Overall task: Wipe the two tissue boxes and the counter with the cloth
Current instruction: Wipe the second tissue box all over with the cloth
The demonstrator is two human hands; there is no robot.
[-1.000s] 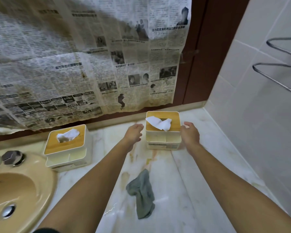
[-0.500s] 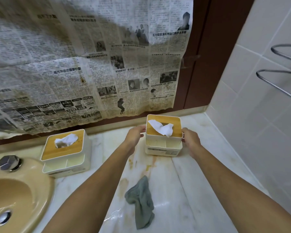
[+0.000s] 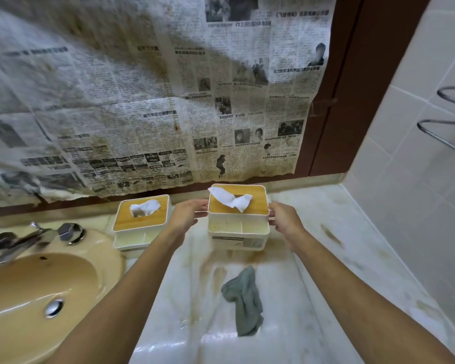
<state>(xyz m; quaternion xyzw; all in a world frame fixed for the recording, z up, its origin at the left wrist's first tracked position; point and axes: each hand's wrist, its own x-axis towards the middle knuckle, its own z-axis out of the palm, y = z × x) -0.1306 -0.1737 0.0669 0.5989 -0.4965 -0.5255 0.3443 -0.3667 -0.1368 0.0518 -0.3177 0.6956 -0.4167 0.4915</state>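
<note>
Bathroom counter, seen from above, L to R: a beige sink (image 3: 37,298) w/ chrome drain (image 3: 53,307) and chrome faucet (image 3: 24,240) at far left. Stained, yellowed newspaper (image 3: 142,101) covers the wall behind, its torn lower edge hanging just above the counter's back. Just beside the sink's rim stands the first tissue box (image 3: 139,227), white w/ a wood-tone lid, a crumpled tissue poking from its slot, untouched. Next, the person's left hand (image 3: 187,216), arm stretched fwd, fingers (image 3: 201,206) wrapped against the left side of the second tissue box (image 3: 238,224). This box, same white body and wood-tone lid, a tissue trailing across its top, sits near the back of the counter, center frame, well apart from the first box's lid but close to it at the base. Cannot tell whether it rests on the marble or is raised off it. Nearer the camera, between the two forearms, a grey-green cloth (image 3: 244,300) lies crumpled on the counter, apart from both hands and both boxes. The right hand (image 3: 284,222) grasps the box's right side, fingers (image 3: 272,210) curled onto its edge, so the box is held btwn both hands. The white marble counter (image 3: 339,232) shows brown streaks and smears, esp. in front of the held box and toward the right. Far right: a dark brown frame (image 3: 352,101), then a pale tiled wall (image 3: 405,179) w/ a metal towel rack (image 3: 444,132).
</note>
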